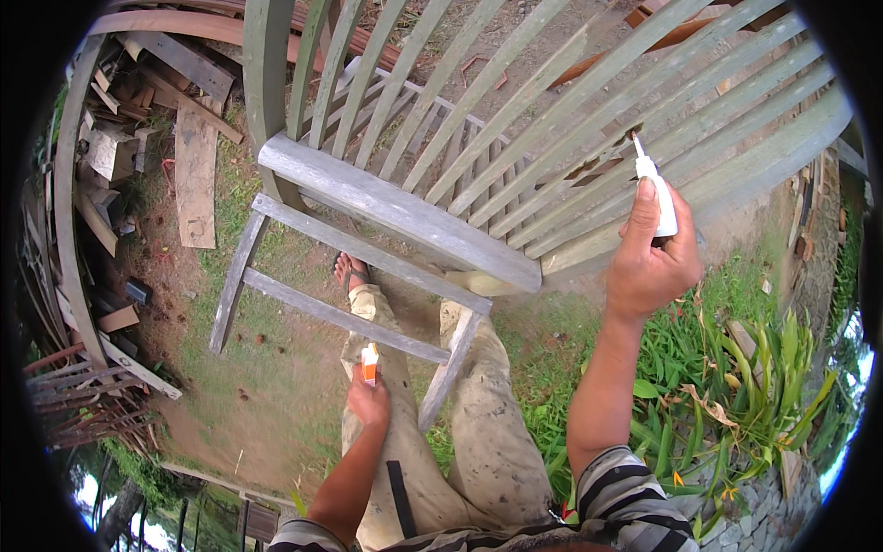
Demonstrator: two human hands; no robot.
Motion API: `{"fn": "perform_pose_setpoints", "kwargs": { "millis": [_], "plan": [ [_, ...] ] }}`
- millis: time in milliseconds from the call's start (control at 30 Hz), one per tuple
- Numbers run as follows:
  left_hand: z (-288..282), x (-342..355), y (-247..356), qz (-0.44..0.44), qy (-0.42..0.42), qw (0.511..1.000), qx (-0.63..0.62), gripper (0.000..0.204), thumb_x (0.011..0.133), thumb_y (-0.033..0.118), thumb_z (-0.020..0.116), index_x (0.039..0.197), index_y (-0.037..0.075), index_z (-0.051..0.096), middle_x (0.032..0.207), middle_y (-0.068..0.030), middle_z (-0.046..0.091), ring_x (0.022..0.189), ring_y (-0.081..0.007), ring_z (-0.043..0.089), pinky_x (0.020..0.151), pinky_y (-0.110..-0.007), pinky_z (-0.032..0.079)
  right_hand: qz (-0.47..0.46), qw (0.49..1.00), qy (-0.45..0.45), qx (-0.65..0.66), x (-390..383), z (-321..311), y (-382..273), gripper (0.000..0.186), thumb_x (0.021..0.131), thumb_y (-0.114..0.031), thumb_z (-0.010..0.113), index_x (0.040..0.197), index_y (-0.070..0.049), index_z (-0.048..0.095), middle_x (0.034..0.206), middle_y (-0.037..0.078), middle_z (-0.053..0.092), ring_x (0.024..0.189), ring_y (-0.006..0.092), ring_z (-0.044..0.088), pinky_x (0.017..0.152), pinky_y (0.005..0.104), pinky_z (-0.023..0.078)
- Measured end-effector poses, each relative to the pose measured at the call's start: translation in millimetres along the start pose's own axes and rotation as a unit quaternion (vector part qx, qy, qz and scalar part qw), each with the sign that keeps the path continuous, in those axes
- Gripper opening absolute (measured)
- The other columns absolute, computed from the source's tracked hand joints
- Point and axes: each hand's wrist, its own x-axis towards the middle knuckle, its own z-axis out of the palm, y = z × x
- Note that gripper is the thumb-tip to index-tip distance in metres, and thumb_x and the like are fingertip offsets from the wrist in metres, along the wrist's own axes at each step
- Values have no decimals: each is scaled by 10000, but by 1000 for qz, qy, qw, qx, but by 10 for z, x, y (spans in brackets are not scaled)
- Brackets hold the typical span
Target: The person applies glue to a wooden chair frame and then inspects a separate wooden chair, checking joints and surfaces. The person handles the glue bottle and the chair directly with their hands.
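My right hand (651, 262) is wrapped around a white squeeze bottle (659, 213) with a narrow nozzle. Its tip is at a dark, broken-looking spot (632, 132) on one of the slats of a weathered wooden chair (395, 213). The greenish slats fan out from a thick grey rail (405, 210). Lower down, my left hand (369, 403) is closed around a small white-and-orange object (370, 362), whose exact kind I cannot make out. That hand is near the chair's lower grey frame (345, 317), in front of my leg.
Scrap boards (196, 175) and stacked timber lie along the left. Leafy plants (717, 396) grow at the right, beside grey paving (763, 515). My stained trousers (483, 396) and sandalled foot (351, 270) are beneath the chair frame, on dirt and patchy grass.
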Motion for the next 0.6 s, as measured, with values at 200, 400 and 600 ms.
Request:
{"fn": "perform_pose_setpoints", "kwargs": {
  "millis": [200, 400, 600],
  "plan": [
    [-66, -5, 35, -7, -5, 1000, 5, 231, 944, 297, 701, 1106, 163, 606, 951, -206, 719, 918, -469, 674, 779, -554, 504, 33, 999, -2, 10, -22, -24, -49, 255, 971, -203, 755, 1053, 39, 753, 676, 19, 648, 538, 67, 544, 477, 243, 410],
    [-135, -7, 16, -15, -8, 1000, -15, 233, 909, 214, 701, 1118, 163, 612, 959, -203, 718, 934, -460, 675, 793, -561, 506, 54, 997, -4, 58, -82, -69, -37, 283, 1022, -237, 686, 1065, 39, 727, 676, 30, 633, 563, 76, 529, 490, 244, 393],
    [-253, 49, 62, -22, -11, 999, -44, 250, 904, 174, 685, 1146, 161, 626, 982, -206, 720, 950, -456, 673, 810, -555, 506, 92, 968, -70, 224, -489, -174, -39, 283, 1070, -253, 575, 1216, -12, 557, 896, 136, 725, 730, 156, 647, 662, 262, 465]
  ]
}}
